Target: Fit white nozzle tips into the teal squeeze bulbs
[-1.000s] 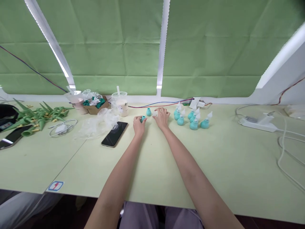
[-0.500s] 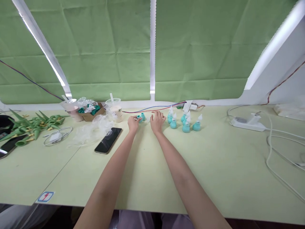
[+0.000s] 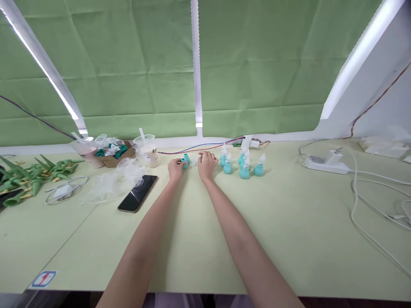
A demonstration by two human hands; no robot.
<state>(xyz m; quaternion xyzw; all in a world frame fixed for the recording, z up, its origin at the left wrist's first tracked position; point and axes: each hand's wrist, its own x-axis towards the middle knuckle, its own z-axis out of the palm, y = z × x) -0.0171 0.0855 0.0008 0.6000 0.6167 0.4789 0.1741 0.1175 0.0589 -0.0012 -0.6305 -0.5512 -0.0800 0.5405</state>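
My left hand [image 3: 175, 169] is closed on a small round teal bottle [image 3: 184, 164] with an open neck, which stands on the table. Just behind it is a second uncapped teal bottle [image 3: 186, 158]. To the right, my right hand [image 3: 206, 166] is held low over the tabletop, fingers bent and somewhat apart, with nothing visible in them. Small translucent white pieces [image 3: 194, 163] lie between the two hands, close to my right thumb. Beyond my right hand stands a group of several teal bottles [image 3: 244, 172] with pointed white tips.
A phone [image 3: 138, 193], crumpled clear plastic bags [image 3: 111, 182], drink cups [image 3: 149, 153] and a cardboard box [image 3: 120, 159] are on the left. Green spiky parts [image 3: 38, 173] lie farther left. A white power strip [image 3: 327, 164] with cables is at right.
The camera view has shifted slightly, so the whole scene sits a little farther left. Both hands keep about the same places by the bottles.
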